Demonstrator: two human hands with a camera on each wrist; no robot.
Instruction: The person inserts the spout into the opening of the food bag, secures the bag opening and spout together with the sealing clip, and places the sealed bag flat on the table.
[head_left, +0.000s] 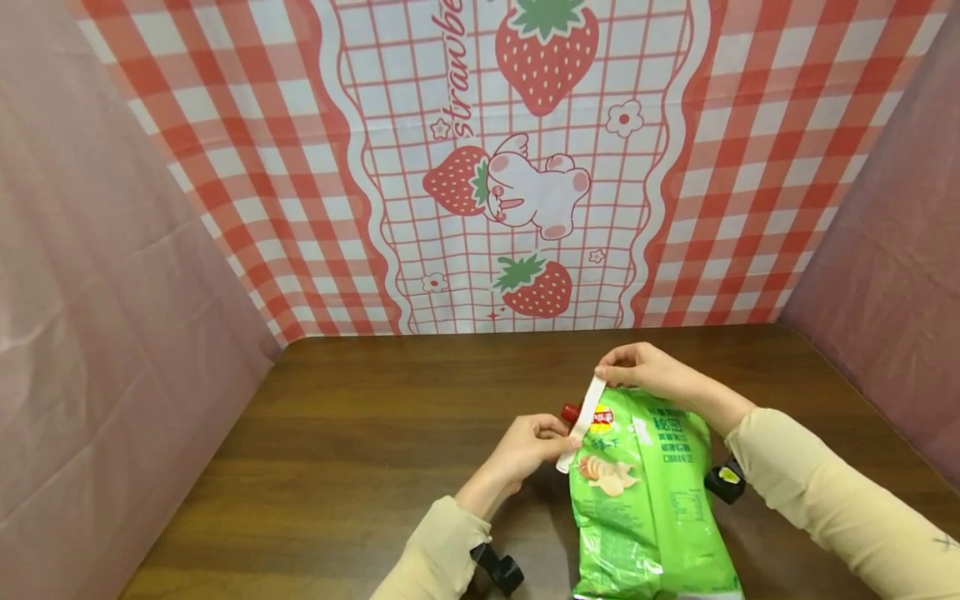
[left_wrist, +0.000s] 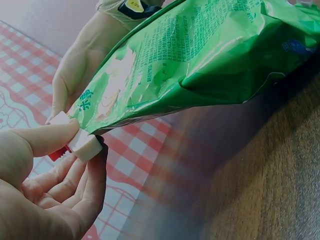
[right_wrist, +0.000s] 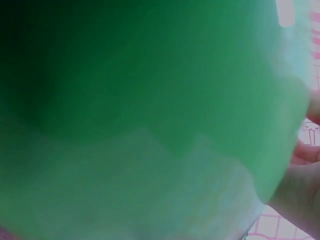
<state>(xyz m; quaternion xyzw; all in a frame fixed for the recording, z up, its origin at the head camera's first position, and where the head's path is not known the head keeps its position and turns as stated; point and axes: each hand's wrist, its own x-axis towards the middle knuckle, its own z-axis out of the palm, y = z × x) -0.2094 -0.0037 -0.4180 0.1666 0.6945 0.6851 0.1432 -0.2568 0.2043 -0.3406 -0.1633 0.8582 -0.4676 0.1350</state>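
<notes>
A green potato chip bag (head_left: 637, 517) lies below my hands, its top edge clamped along a white bag clip (head_left: 587, 423) with a red screw cap (head_left: 570, 413) on its far side. My left hand (head_left: 525, 450) pinches the clip near its lower end. In the left wrist view, the left thumb (left_wrist: 47, 137) presses on top of the clip (left_wrist: 86, 145) while fingers curl beneath. At the upper end, my right hand (head_left: 648, 371) pinches the clip and the bag's corner. Blurred green bag (right_wrist: 150, 100) fills most of the right wrist view and hides much of the work.
A brown wooden table (head_left: 337, 450) lies under the bag. Behind it hangs a red-and-white checked strawberry cloth (head_left: 285, 167), with pinkish curtains (head_left: 112, 292) at both sides. Black wrist straps (head_left: 498, 571) sit on both forearms.
</notes>
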